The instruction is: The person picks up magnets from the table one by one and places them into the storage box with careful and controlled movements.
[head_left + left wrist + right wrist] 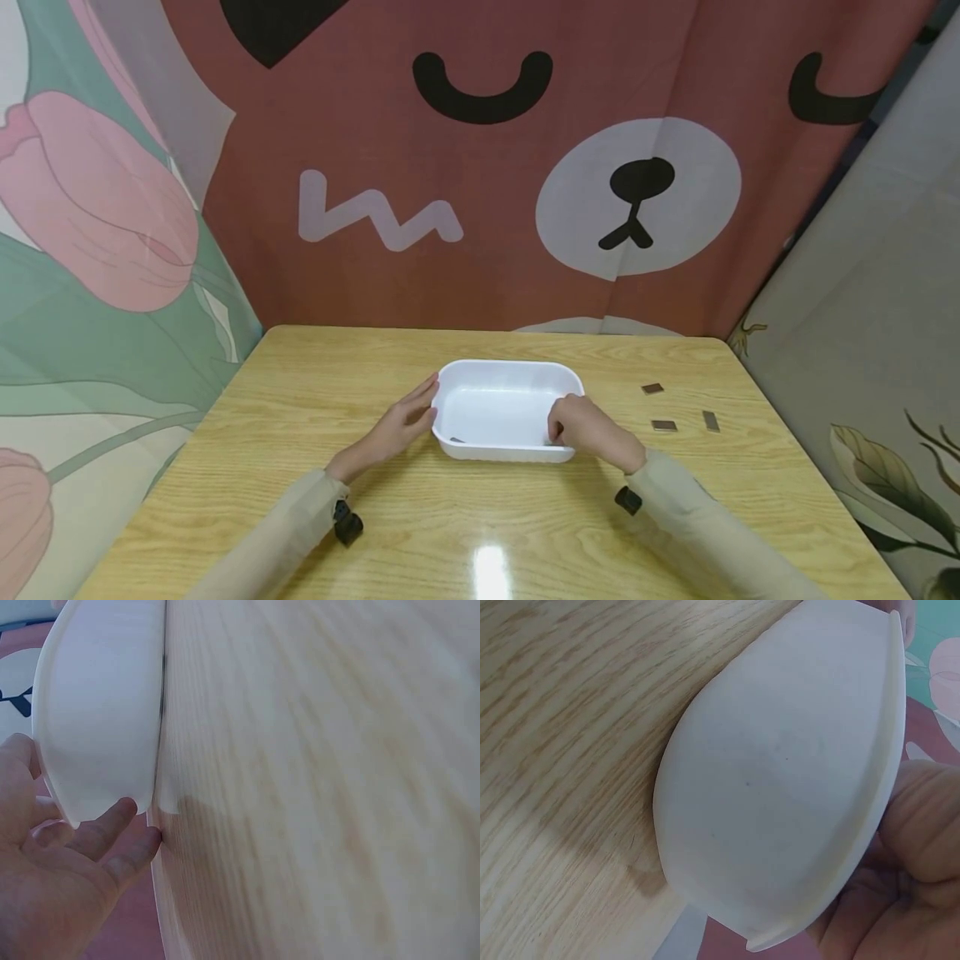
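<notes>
White tray (487,415) on wooden table (420,525); left hand (397,428) at its left end, spread fingers touching it; right hand (591,428) over its near right corner, fingers curled, cannot tell if pinching; three dark pieces (663,426) to its right; small sliver (457,440) inside near left.

Text, labels, brands: none can be read | Numbers: none can be read | Signs: a pale zigzag (384,221) is printed on the backdrop (480,292), no legible lettering being formed by it
</notes>
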A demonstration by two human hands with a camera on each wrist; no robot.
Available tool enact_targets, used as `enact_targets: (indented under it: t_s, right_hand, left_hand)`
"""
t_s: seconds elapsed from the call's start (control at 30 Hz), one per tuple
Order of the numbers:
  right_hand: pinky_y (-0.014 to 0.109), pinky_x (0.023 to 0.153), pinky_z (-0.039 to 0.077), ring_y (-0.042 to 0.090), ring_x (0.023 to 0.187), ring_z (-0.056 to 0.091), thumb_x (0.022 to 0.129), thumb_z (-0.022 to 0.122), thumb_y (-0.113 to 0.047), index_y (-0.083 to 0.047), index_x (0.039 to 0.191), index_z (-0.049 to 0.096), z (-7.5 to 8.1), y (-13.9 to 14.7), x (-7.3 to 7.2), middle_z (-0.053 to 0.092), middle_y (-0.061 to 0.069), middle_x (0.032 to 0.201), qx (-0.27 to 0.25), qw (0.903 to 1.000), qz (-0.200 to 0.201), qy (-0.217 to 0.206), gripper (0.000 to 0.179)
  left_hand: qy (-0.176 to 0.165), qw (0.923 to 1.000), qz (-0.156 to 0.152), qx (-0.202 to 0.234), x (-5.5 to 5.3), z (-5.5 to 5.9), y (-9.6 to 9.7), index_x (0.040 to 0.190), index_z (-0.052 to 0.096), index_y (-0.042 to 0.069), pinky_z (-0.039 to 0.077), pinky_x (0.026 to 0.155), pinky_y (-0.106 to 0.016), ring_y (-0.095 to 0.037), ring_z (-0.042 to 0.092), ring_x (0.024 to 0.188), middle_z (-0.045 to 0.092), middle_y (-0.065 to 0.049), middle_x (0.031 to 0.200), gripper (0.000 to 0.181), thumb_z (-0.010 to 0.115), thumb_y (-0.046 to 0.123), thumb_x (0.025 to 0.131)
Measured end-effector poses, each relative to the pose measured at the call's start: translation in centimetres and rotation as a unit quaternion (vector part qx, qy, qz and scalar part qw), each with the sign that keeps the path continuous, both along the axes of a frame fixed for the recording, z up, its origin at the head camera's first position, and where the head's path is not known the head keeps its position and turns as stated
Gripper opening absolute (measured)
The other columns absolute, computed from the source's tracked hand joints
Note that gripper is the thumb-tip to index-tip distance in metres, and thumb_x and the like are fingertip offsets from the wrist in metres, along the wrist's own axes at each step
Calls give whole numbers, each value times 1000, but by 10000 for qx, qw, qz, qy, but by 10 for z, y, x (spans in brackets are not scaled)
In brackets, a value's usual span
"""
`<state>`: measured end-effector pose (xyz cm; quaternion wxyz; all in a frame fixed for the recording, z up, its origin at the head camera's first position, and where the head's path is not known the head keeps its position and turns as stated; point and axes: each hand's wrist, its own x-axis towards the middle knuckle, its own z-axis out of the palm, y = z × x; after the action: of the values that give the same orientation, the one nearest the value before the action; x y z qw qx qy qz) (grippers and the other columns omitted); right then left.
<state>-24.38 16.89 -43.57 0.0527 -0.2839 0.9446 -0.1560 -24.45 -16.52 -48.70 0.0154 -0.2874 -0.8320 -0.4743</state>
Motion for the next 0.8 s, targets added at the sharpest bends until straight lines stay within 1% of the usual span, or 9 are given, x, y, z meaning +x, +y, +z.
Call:
enact_targets:
  t_s: [0.13,0.2,0.27,0.4,0.47,0.63,0.7,0.77,0.8]
  right_hand:
    - [33,68,54,9,65,55,77,71,14,-15,63,72,0,1,0,68,-6,71,-87,9997,161,157,32]
    - [32,67,52,7,63,53,76,69,16,-16,62,71,-1,2,0,68,-6,70,-128,9995,222,208,35]
    - [32,66,53,7,63,53,76,67,17,-15,62,70,-2,3,0,68,-5,70,-188,9993,268,199,35]
    - [35,66,55,10,64,56,74,68,17,-10,64,72,-2,3,0,67,-4,69,-255,9986,381,251,30]
    - [36,66,55,10,64,56,74,69,16,-10,65,72,-2,2,0,67,-4,69,-269,9987,378,197,28]
    - [32,64,54,10,62,54,78,71,13,-11,64,73,-5,1,-3,69,-3,71,-195,9993,313,47,28]
    - [31,63,54,9,62,54,79,72,13,-12,64,73,-6,2,-3,69,-3,71,-162,9993,327,74,29]
    - [28,62,53,7,62,52,79,72,13,-13,64,72,-5,1,-3,68,-5,71,-127,9994,294,90,30]
    - [27,60,50,6,60,49,79,71,13,-13,62,71,-5,1,-3,66,-7,68,-117,9994,301,88,32]
  left_hand:
    - [-103,9999,-116,5,9,17,2,146,31,-13,29,114,-47,-40,18,146,17,-20,159,50,51,0,102]
    - [-131,9998,-158,-27,11,21,3,146,30,-13,29,113,-48,-42,17,145,17,-22,159,50,51,0,102]
    - [-136,9998,-149,-21,10,18,2,147,30,-12,28,114,-48,-41,17,146,16,-20,160,51,51,0,102]
    - [-49,10000,-61,-10,2,2,0,148,30,-9,28,114,-49,-38,17,147,17,-15,161,51,51,0,103]
    - [-22,10000,-27,-4,-1,-3,-1,148,32,-8,30,114,-47,-36,18,147,18,-13,161,51,52,2,103]
    - [-7,9999,-98,116,-3,-7,-2,148,33,-8,33,113,-44,-35,19,147,19,-15,161,51,53,3,102]
    - [16,9998,-127,121,-4,-7,-2,148,33,-8,33,112,-45,-36,19,146,18,-18,161,51,53,3,102]
    - [23,9999,-113,111,-3,-7,-2,148,33,-8,33,112,-46,-36,19,146,18,-17,161,51,53,3,102]
    - [22,9999,-111,112,-3,-6,-2,148,33,-8,32,113,-45,-36,19,146,18,-17,161,51,53,3,102]
